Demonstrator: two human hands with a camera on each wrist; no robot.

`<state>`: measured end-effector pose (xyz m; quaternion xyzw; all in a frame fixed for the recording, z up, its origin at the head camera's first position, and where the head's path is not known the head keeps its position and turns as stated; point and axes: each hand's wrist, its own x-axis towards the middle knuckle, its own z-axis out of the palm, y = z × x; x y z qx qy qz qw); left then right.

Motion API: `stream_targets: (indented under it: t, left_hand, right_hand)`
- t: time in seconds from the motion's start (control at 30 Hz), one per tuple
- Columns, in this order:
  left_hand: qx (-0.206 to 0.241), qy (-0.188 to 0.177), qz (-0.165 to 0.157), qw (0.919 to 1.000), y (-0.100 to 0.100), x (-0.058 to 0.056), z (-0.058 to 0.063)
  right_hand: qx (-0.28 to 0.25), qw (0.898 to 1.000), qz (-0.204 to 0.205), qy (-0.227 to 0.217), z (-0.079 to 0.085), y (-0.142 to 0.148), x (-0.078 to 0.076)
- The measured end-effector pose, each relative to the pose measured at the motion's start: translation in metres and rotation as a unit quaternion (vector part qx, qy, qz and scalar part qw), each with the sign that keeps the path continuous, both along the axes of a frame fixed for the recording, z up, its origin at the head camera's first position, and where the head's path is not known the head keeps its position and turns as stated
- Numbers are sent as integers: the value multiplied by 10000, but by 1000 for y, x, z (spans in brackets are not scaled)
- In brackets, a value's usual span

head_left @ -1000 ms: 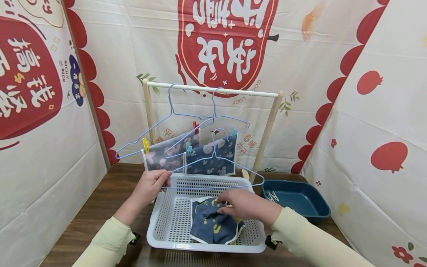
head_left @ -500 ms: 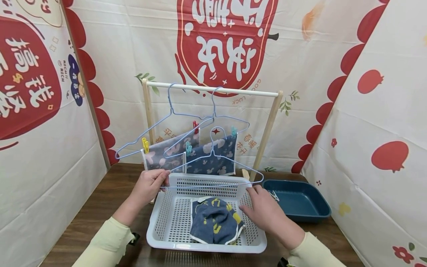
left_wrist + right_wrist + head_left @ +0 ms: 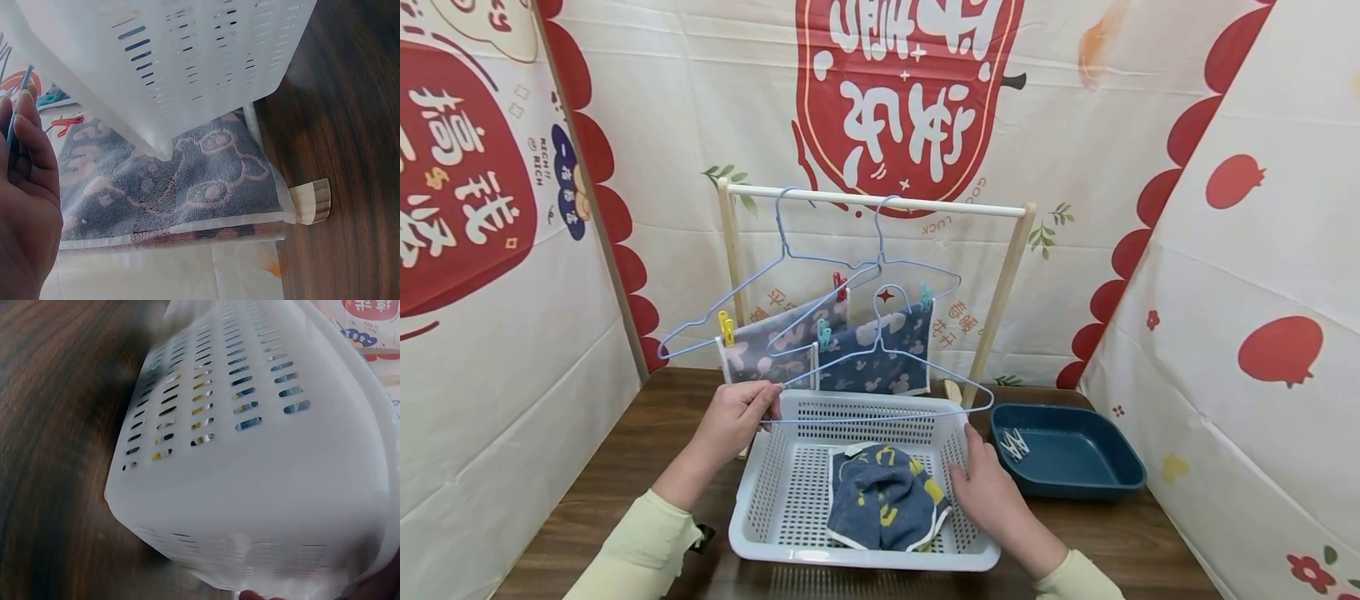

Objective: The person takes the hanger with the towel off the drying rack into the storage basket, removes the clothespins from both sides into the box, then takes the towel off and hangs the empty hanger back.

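Note:
My left hand (image 3: 741, 421) holds the left corner of a blue wire clothes hanger (image 3: 932, 364), whose hook points up above a white slotted plastic basket (image 3: 865, 557). In the left wrist view, the fingers (image 3: 34, 134) curl round the blue wire. My right hand (image 3: 996, 496) grips the basket's right rim, thumb on the inner side and fingers outside. The right wrist view shows mostly the basket's outer wall (image 3: 269, 481), with fingertips barely visible at the bottom. A crumpled blue-and-yellow towel (image 3: 883, 500) with white edging lies in the basket.
Behind the basket stands a drying rack (image 3: 1007, 292) with two blue hangers; a grey-pink towel (image 3: 767, 354) and a navy towel (image 3: 880, 354) are clipped on them. At right, a dark blue tub (image 3: 1082, 454) contains white clothespins (image 3: 1015, 446). Fabric walls enclose the wooden table (image 3: 617, 467).
My right hand has left the towel and moved right to the basket's right rim. The left hand keeps holding the hanger, which has barely shifted.

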<state>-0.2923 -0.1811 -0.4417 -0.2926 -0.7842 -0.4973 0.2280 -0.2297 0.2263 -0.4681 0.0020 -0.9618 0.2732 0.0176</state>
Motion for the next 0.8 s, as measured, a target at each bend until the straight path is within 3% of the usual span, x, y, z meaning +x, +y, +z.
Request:
stream_targets:
  t: [0.53, 0.8]
  left_hand:
    - [-38, 295, -15, 9996, 1, 2, 3]
    - [-241, 731, 342, 9964, 0, 9, 20]
  right_hand:
    - [-251, 9997, -31, -57, -4, -1, 3]
    - [-356, 9994, -50, -24, -3, 0, 5]
